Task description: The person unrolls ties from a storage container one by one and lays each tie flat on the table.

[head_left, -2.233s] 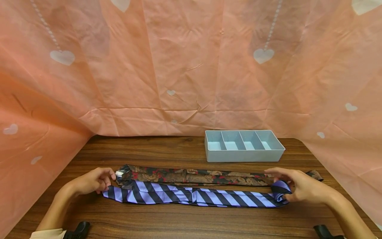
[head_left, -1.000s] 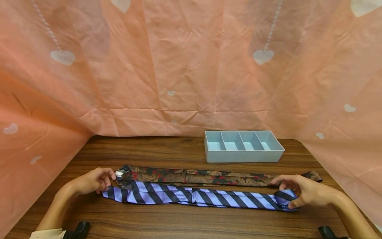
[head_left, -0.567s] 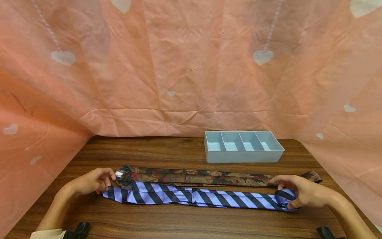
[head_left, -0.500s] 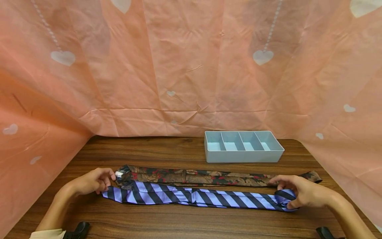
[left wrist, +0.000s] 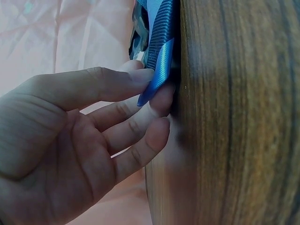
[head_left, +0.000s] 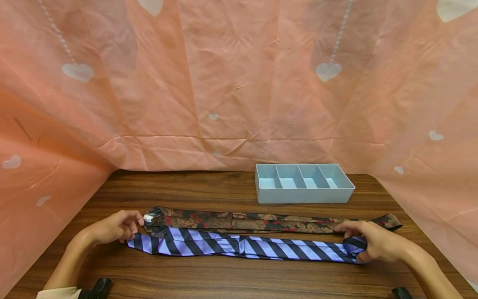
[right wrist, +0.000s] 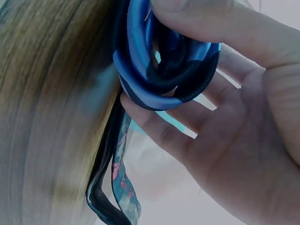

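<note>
A purple-and-black striped necktie [head_left: 291,249] lies lengthwise on the table, its back seam up. My left hand [head_left: 113,227] pinches its pointed left tip [left wrist: 160,75] between thumb and finger, close to the tabletop. At the right end the tie is wound into a loose roll [right wrist: 133,51], with gaps between its layers in the right wrist view. My right hand [head_left: 384,241] holds this roll, thumb on the near side and fingers on the far side. Just behind lies a brown floral necktie [head_left: 261,221], partly covered by the right hand's fingers.
A pale grey-blue box [head_left: 306,196] with several compartments stands on the wooden table [head_left: 242,278] at the back, right of the middle. A clear plastic piece [head_left: 148,217] sits at the floral tie's left end. Peach cloth [head_left: 231,83] with hearts surrounds the table.
My right hand first shifted right and slightly nearer with the roll, then came back a little to the left. The left hand stays at the tip.
</note>
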The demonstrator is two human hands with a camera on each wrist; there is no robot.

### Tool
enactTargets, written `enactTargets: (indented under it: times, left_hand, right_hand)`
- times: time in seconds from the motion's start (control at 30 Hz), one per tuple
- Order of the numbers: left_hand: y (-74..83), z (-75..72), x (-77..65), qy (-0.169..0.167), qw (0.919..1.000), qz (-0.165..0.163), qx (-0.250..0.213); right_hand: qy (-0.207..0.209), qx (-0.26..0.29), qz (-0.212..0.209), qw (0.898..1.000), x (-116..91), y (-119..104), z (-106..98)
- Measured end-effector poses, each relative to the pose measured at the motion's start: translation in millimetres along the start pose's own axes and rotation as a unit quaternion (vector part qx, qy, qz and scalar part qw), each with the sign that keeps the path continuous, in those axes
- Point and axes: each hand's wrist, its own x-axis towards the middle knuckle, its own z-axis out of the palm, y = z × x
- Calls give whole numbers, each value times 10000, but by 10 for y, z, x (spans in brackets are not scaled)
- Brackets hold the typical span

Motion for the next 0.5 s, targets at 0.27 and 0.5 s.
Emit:
enactTargets:
  times: [0.27, 0.5]
  left_hand:
    - [-5, 1, -1, 28, 10000, -1, 24]
    - [5, -1, 3, 0, 10000, -23, -26]
  right_hand:
    - [613, -224, -675, 9956, -43, 29, -11]
    - [1058, -239, -1037, 9887, -137, 112, -82]
